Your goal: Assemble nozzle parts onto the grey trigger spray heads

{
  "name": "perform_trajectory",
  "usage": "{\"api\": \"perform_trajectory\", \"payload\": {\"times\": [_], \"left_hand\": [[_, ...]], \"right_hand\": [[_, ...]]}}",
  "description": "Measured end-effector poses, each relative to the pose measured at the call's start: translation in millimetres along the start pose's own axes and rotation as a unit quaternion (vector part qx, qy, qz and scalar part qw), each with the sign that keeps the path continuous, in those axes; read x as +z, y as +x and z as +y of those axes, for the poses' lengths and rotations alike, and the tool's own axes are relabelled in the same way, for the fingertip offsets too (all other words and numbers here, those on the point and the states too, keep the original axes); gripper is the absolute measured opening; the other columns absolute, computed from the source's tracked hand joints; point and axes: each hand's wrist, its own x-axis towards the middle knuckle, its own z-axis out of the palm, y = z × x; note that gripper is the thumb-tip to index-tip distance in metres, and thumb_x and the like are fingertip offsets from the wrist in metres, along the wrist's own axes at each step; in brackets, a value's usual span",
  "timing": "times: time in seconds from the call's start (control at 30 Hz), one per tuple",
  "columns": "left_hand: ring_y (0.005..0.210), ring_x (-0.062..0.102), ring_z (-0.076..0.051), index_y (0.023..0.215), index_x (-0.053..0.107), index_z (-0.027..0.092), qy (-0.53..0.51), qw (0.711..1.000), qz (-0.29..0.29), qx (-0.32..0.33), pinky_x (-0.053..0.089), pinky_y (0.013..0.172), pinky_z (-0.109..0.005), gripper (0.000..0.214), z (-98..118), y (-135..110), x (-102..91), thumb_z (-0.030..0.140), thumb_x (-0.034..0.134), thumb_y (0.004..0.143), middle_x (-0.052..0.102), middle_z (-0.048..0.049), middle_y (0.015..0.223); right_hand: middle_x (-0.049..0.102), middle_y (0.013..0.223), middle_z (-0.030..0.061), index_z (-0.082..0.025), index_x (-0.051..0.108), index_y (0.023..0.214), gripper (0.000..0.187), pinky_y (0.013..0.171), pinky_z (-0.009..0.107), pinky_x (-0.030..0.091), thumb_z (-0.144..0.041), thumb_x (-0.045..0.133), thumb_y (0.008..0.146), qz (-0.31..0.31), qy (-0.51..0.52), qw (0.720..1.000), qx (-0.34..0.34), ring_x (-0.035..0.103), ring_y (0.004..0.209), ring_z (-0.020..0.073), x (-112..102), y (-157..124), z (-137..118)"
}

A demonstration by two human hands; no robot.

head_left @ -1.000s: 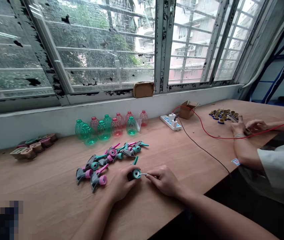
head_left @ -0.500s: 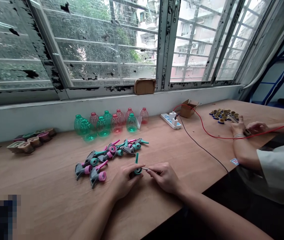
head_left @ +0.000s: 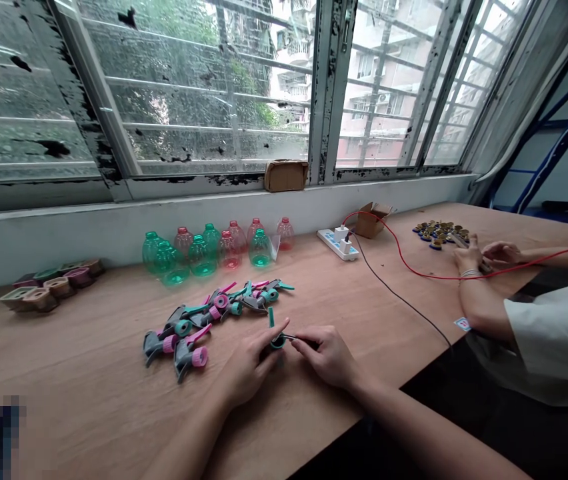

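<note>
Teal plastic spray nozzle [head_left: 277, 341] sits pinched in our left hand [head_left: 248, 368], fingers closed narrowly around it, over the wooden bench [head_left: 89, 373]. Our right hand [head_left: 327, 357] holds a thin pin [head_left: 289, 337] between its fingertips, the pin's end at the nozzle. Pink-and-grey trigger sprayers [head_left: 197, 327] lie just beside.

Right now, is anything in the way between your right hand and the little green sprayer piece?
Nothing visible is in the way. The right hand pinches a thin stem that reaches straight to the teal sprayer piece, held by the left hand. The pile of trigger sprayers lies off to the left of the left hand.
</note>
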Motion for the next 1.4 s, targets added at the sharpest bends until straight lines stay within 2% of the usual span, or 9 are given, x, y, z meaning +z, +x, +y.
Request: {"api": "perform_trajectory", "payload": {"times": [0.13, 0.37, 0.57, 0.73, 0.83, 0.93, 1.1, 1.23, 1.4], "left_hand": [[0.117, 0.053, -0.02, 0.143, 0.034, 0.033, -0.001, 1.0, -0.007, -0.004, 0.041, 0.1, -0.034, 0.055, 1.5, -1.6, 2.0, 0.023, 0.045, 0.09, 0.056, -0.0027, 0.131], [0.094, 0.059, -0.018, 0.146, 0.024, 0.027, -0.005, 0.999, 0.011, -0.043, 0.045, 0.088, -0.032, 0.063, 3.6, -2.1, 2.0, 0.026, 0.048, 0.088, 0.063, -0.0037, 0.106], [0.085, 0.06, -0.018, 0.138, 0.04, 0.024, 0.024, 0.997, 0.035, -0.058, 0.047, 0.079, -0.031, 0.05, 4.3, 0.2, -4.3, 0.031, 0.046, 0.089, 0.065, -0.0044, 0.099], [0.097, 0.061, -0.021, 0.129, 0.049, 0.026, 0.035, 0.999, 0.007, -0.039, 0.047, 0.085, -0.033, 0.042, 2.3, 0.5, -4.0, 0.03, 0.047, 0.088, 0.065, -0.0062, 0.109], [0.098, 0.06, -0.021, 0.13, 0.047, 0.027, 0.043, 0.998, -0.003, -0.035, 0.047, 0.085, -0.033, 0.043, 2.1, 0.2, -2.9, 0.029, 0.047, 0.088, 0.065, -0.0053, 0.109], [0.098, 0.06, -0.021, 0.131, 0.046, 0.027, 0.049, 0.998, -0.006, -0.026, 0.046, 0.085, -0.033, 0.043, 3.2, -1.0, -3.3, 0.027, 0.046, 0.088, 0.064, -0.0047, 0.108], [0.091, 0.06, -0.02, 0.131, 0.045, 0.025, 0.062, 0.998, -0.003, -0.024, 0.046, 0.08, -0.032, 0.047, 4.8, -4.2, -4.3, 0.023, 0.05, 0.084, 0.065, -0.004, 0.099], [0.084, 0.06, -0.018, 0.121, 0.052, 0.023, 0.077, 0.997, -0.012, -0.012, 0.046, 0.074, -0.029, 0.041, 4.2, -4.7, -0.7, 0.017, 0.05, 0.081, 0.067, -0.0037, 0.094], [0.098, 0.059, -0.021, 0.11, 0.061, 0.025, 0.154, 0.987, 0.034, 0.039, 0.045, 0.084, -0.033, 0.042, 10.0, -2.8, -14.0, 0.007, 0.047, 0.075, 0.066, -0.0043, 0.108]], "right_hand": [[0.074, 0.085, 0.004, -0.021, 0.074, 0.096, 0.021, 0.065, 0.024, 0.045, -0.026, 0.054, 0.089, 0.005, 0.016, 1.0, 0.008, 0.065, 0.069, 0.0159, -1.1, -0.1, 0.7], [0.072, 0.078, 0.0042, -0.02, 0.073, 0.092, 0.022, 0.062, 0.024, 0.044, -0.03, 0.054, 0.089, 0.006, 0.0, 1.0, 0.0, 0.062, 0.066, 0.0153, -9.8, -0.2, 7.4], [0.068, 0.07, 0.0041, -0.016, 0.073, 0.089, 0.031, 0.053, 0.023, 0.037, -0.037, 0.051, 0.089, 0.003, -0.102, 0.994, 0.029, 0.056, 0.059, 0.014, -74.6, 8.4, 42.6], [0.07, 0.07, 0.0056, -0.021, 0.075, 0.084, 0.028, 0.054, 0.026, 0.032, -0.035, 0.051, 0.088, -0.107, -0.361, 0.925, 0.059, 0.057, 0.06, 0.0156, -145.1, 28.7, 63.6], [0.07, 0.072, 0.0082, -0.023, 0.074, 0.074, 0.025, 0.056, 0.028, 0.031, -0.034, 0.054, 0.085, -0.159, -0.463, 0.87, 0.063, 0.06, 0.066, 0.0193, -161.2, 43.4, 65.7], [0.07, 0.074, 0.0103, -0.023, 0.073, 0.068, 0.025, 0.059, 0.029, 0.034, -0.033, 0.056, 0.083, -0.18, -0.497, 0.846, 0.069, 0.062, 0.071, 0.0219, -157.5, 54.3, 66.8], [0.07, 0.075, 0.0122, -0.021, 0.074, 0.068, 0.023, 0.059, 0.03, 0.035, -0.034, 0.06, 0.081, -0.149, -0.491, 0.854, 0.088, 0.062, 0.069, 0.0225, -143.1, 62.6, 69.4], [0.069, 0.068, 0.0088, -0.019, 0.074, 0.073, 0.028, 0.053, 0.027, 0.032, -0.036, 0.055, 0.083, -0.102, -0.397, 0.905, 0.109, 0.058, 0.061, 0.0175, -120.9, 66.6, 68.1], [0.065, 0.061, 0.0017, -0.018, 0.073, 0.078, 0.033, 0.049, 0.024, 0.029, -0.04, 0.049, 0.086, -0.051, -0.198, 0.976, 0.073, 0.052, 0.053, 0.0123, -52.2, 64.9, 54.0]]}}
